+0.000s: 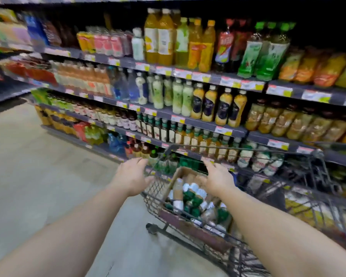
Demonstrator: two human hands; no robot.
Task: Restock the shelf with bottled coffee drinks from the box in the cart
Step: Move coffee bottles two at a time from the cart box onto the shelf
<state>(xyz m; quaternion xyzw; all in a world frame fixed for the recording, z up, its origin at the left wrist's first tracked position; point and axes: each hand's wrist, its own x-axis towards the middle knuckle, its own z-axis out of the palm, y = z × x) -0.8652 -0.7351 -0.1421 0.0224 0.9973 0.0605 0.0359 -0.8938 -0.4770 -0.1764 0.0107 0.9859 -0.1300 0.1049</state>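
Shelving (190,118) fills the upper view, several tiers packed with drink bottles, price tags along each front edge. Floor (38,176) pale, lower left. Cart (318,176), dark wire mesh, stands just beside the shelving, its front end near the lowest tiers. Box (179,174), open-topped brown cardboard, sits inside the cart toward its front end. Bottled coffee drinks (190,194) fill the box, white and green caps showing, some upright, some leaning; frame is blurred so count unclear.

Left hand (133,174) reaches out over the cart's front left corner, fingers spread and fairly straight, holding nothing; whether it touches the cart rim I cannot tell. Right hand (218,175) is over the far end of the box, fingers spread, holding nothing; contact with box or bottles unclear.

Step looks like the reach toward the box, before any pick. No bottle out yet, so task seems early. Next move probably calls for closing on a bottle neck or body, lifting clear of the box wall, then finding the matching row among the lower tiers.
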